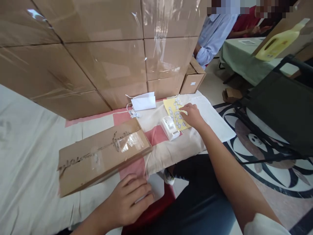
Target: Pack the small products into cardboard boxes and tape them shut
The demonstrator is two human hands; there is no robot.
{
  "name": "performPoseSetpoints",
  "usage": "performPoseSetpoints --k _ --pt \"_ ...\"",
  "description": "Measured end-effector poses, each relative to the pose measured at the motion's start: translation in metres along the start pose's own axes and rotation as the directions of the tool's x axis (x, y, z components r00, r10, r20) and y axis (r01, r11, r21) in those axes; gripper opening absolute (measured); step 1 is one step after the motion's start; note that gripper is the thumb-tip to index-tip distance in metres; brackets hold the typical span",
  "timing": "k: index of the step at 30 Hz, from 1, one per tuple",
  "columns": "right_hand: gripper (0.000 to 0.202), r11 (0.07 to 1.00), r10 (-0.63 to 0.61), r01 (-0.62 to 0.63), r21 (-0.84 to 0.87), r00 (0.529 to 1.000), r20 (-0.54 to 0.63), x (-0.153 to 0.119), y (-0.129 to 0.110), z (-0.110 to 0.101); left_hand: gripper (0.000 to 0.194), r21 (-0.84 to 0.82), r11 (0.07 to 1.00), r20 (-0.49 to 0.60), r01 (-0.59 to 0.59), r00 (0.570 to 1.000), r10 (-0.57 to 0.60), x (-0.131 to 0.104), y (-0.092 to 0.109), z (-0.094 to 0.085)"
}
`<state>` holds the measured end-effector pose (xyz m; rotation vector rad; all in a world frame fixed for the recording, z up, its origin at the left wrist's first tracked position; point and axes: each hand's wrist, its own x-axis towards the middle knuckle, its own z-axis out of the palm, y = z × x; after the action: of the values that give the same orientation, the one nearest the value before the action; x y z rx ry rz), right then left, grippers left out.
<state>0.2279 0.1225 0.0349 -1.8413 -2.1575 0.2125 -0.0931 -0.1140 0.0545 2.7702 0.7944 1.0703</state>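
Note:
My right hand reaches over a yellow sheet that carries several small white labels with dark outlines. Its thumb and index finger come close together on the sheet; what lies between the tips is too small to make out. Beside the sheet stands a white tape dispenser, just left of that hand. My left hand is loosely bent with fingers apart at the table's near edge, holding nothing. Closest to it is a long, flat cardboard box with clear tape and dark handwriting on top.
Large taped cardboard boxes form a wall behind the cloth-covered table. White folded paper with cord loops lies before them, near crumpled clear plastic. A smaller box, a dark chair and another person's blue sleeve are right.

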Motion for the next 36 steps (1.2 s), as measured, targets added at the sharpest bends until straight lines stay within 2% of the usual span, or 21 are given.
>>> performPoseSetpoints --k 6,10,17,24,31,36 --pt "0.025 0.995 -0.010 0.015 -0.097 0.999 0.050 0.012 -0.020 0.013 0.019 0.002 1.000 0.079 -0.008 0.997 0.008 -0.010 -0.005 0.002" --pt "0.022 0.994 -0.019 0.026 -0.107 0.998 0.067 0.013 -0.025 0.016 0.023 0.003 1.000 0.088 0.014 0.996 -0.015 -0.013 -0.007 0.001" --pt "0.036 0.990 -0.038 0.054 -0.134 0.992 0.117 0.009 -0.025 0.012 0.024 0.019 1.000 0.103 0.014 0.995 -0.016 -0.016 -0.007 0.000" --pt "0.030 0.984 -0.036 0.063 -0.165 0.986 0.160 0.010 -0.029 0.012 0.021 0.037 0.999 0.125 0.005 0.992 -0.009 -0.019 -0.006 0.001" --pt "0.032 0.980 0.001 0.032 -0.197 0.986 0.164 0.007 -0.032 0.002 0.022 0.046 0.999 0.113 -0.014 0.994 0.009 -0.015 -0.007 -0.001" --pt "0.033 0.983 0.011 0.011 -0.185 0.993 0.116 0.002 -0.036 -0.007 0.020 0.082 0.997 0.089 -0.015 0.996 0.007 -0.018 -0.003 -0.001"
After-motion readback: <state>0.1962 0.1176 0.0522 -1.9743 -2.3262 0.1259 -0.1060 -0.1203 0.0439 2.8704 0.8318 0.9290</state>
